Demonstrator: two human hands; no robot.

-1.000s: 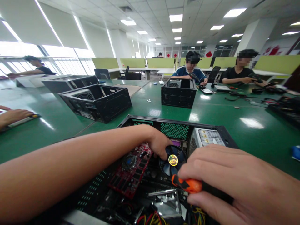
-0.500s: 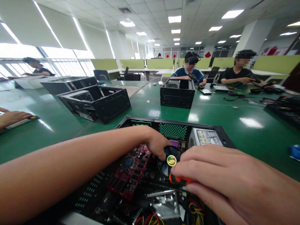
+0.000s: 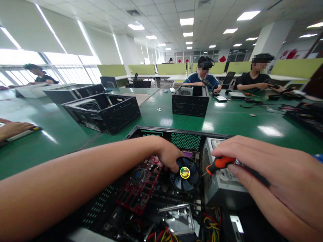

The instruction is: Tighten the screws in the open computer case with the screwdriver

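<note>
My right hand (image 3: 267,178) is closed around a screwdriver (image 3: 223,163) with an orange and black handle. Its thin shaft points left, beside the right rim of a round cooling fan (image 3: 193,179). That fan has dark blades and a shiny yellow sticker at its hub. My left hand (image 3: 169,155) grips the fan's upper left edge, some fingertips hidden behind it. Both hands are inside an open black computer case (image 3: 222,136). Left of the fan stands a red graphics card (image 3: 138,190). Under my right hand sits a silver power supply (image 3: 212,191).
Coloured cables (image 3: 212,222) and a shiny metal bracket (image 3: 176,220) lie at the near side of the case. More open cases (image 3: 116,116) stand on the green table (image 3: 156,117). A co-worker's hand (image 3: 17,129) rests at the left edge; other people sit across.
My right hand has moved right with the screwdriver, away from over the fan, uncovering its blades and the power supply's side. My left hand has stayed at the fan.
</note>
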